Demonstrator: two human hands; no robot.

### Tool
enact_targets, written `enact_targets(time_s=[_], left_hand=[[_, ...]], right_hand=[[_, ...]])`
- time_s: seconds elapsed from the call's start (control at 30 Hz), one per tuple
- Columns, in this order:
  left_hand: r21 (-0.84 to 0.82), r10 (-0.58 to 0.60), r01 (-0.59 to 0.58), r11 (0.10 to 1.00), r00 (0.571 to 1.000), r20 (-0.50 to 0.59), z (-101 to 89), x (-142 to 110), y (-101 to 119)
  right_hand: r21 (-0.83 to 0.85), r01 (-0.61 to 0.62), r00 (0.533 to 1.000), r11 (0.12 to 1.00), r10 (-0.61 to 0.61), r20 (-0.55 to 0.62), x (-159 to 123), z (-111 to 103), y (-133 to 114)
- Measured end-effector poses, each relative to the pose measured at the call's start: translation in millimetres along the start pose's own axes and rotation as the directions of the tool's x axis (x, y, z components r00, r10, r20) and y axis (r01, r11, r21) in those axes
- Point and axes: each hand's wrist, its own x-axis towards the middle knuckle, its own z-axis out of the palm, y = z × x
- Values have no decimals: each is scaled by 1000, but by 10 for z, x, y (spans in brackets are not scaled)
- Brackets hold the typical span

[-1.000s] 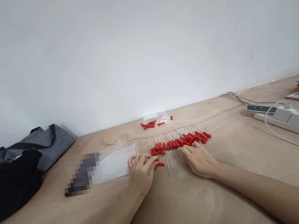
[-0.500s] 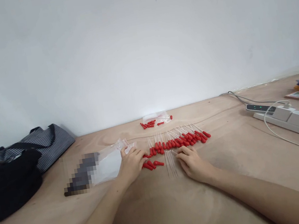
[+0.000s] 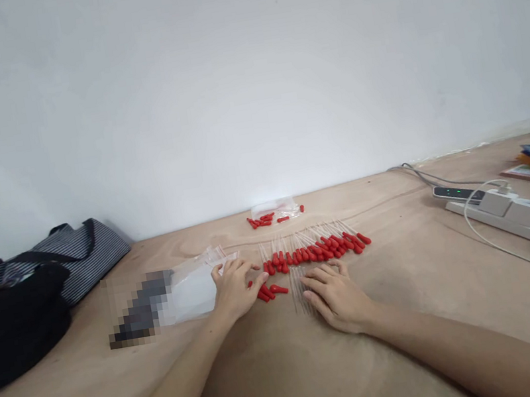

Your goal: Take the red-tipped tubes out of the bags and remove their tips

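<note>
My left hand [image 3: 238, 288] is low over several loose red rubber bulbs [image 3: 279, 288], fingers apart and palm down, partly hiding them. My right hand [image 3: 335, 295] lies with its fingers stretched over the right side of a group of thin clear glass tubes [image 3: 298, 294], touching or just above them. Beyond both hands runs a row of droppers [image 3: 326, 248], thin tubes with red bulbs on their near ends, their tips pointing toward the wall.
A clear zip bag [image 3: 193, 289] lies left of my left hand. Near the wall, more red bulbs [image 3: 262, 220] lie by a small clear bag [image 3: 274, 208]. A striped bag [image 3: 78, 261] stands left; a power strip [image 3: 525, 221] with cables lies right.
My right hand has shifted slightly left, its fingers flattening over the glass tubes. My left hand has moved a little right, with its fingers spreading over the loose bulbs.
</note>
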Motion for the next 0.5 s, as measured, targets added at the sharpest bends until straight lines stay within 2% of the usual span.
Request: enact_targets(time_s=[0.2,0.33,0.5], left_hand=[[25,72,-72,997,997,1,129,189,219],[41,107,-106,993,994,-5,206,279,282],[49,58,-55,997,996,-61,208,272,268]], right_hand=[[-9,-16,998,1000,15,-65,-29,-14,99],[-54,-39,992,998,32,-124,-29,-29,182],[-46,-49,987,998,42,-156,-19,-33,214]])
